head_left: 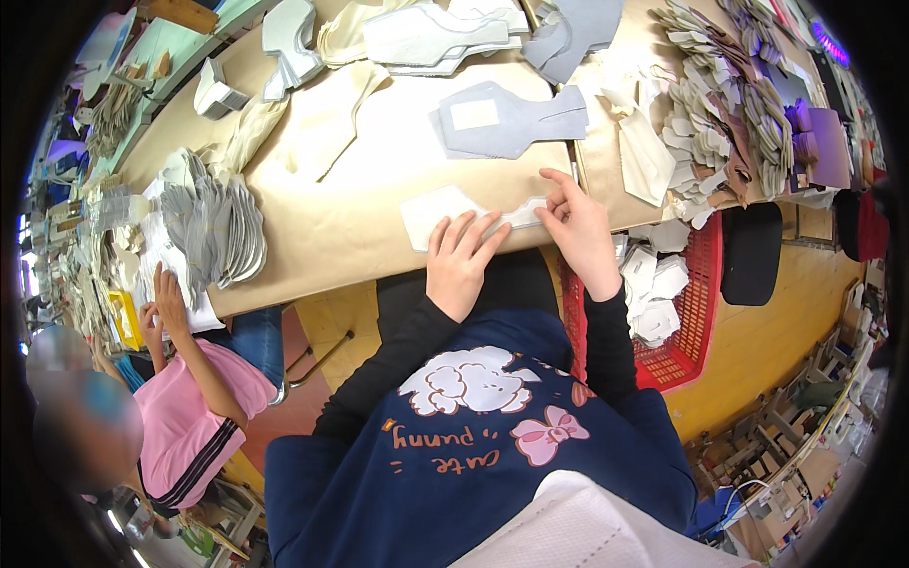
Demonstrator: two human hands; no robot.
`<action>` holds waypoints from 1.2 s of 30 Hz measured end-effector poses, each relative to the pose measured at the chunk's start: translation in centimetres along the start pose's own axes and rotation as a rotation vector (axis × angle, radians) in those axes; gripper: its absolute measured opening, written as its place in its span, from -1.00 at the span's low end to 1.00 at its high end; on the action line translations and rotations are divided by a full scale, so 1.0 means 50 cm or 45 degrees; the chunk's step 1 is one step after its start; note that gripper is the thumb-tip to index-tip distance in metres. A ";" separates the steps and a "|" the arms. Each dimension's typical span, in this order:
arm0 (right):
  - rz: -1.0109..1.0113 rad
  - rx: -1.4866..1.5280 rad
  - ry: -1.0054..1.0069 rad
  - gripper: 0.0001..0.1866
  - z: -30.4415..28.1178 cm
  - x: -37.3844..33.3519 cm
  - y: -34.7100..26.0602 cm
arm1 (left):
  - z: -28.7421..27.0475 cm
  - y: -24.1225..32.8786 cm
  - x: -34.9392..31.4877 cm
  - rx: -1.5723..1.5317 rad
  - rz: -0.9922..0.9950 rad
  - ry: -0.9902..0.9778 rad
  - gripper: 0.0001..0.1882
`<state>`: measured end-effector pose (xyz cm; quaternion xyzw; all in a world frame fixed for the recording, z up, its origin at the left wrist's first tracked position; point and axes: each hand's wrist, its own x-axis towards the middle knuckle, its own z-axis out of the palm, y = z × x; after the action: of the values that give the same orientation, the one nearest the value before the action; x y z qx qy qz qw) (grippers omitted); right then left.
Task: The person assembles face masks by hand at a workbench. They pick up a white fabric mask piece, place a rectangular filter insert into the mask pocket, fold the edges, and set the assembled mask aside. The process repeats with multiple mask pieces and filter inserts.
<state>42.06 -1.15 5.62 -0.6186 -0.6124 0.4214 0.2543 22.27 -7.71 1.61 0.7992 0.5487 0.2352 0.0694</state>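
In the centre of the picture, a white piece lies flat near the edge of the table. The left hand rests its spread fingers on this piece. The right hand is at its narrow right end, with thumb and forefinger apart. Above them lies a grey piece. At the right there is a red basket with white pieces inside. At the lower left sits a person in a pink shirt.
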 end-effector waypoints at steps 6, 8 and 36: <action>-0.309 -0.400 0.231 -0.43 -0.004 -0.018 0.004 | -0.007 0.004 0.007 -0.030 -0.020 -0.062 -0.43; -0.422 -0.420 0.304 -0.42 -0.006 -0.037 0.014 | -0.006 0.004 0.015 -0.035 0.036 -0.164 -0.39; -0.542 -0.552 0.406 -0.14 0.040 -0.072 0.084 | -0.045 -0.047 0.020 -0.391 -0.221 0.049 -0.35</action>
<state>43.06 -5.57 1.85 -0.5747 -0.7557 0.1169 0.2915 19.55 -6.19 3.00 0.7242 0.5745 0.3247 0.2001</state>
